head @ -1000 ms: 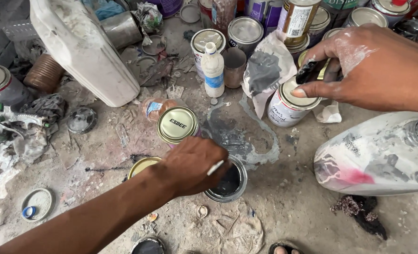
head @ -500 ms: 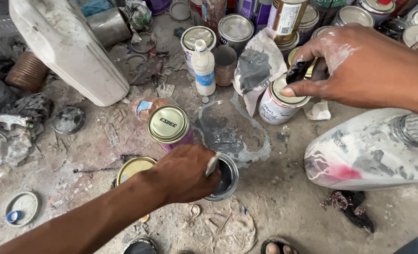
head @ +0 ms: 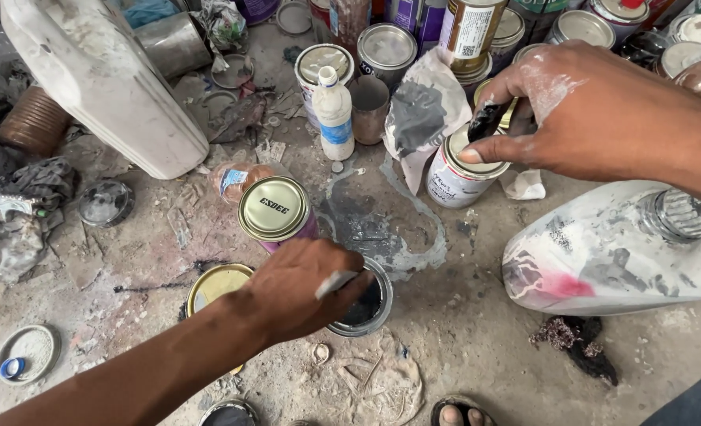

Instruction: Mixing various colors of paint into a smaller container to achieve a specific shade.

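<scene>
My left hand (head: 299,292) reaches in from the lower left and grips the rim of a small open tin (head: 366,304) of black paint standing on the dusty floor. My right hand (head: 571,114), smeared with white, hovers over a white-labelled tin (head: 457,177) and pinches a small black piece (head: 488,120) between thumb and fingers. A closed tin with a gold lid (head: 274,209) stands just behind my left hand. A loose gold lid (head: 216,285) lies beside my left wrist.
A paint-stained motorcycle fuel tank (head: 603,252) lies at the right. A large white jerrycan (head: 102,83) leans at the upper left. Several tins crowd the back, with a small white bottle (head: 334,114) and a grey-stained paper (head: 417,110). A toe (head: 453,414) shows at the bottom.
The view has shifted slightly, so everything sits lower and further left in frame. My left hand stays on the open tin; my right hand has come a little lower over the white-labelled tin.
</scene>
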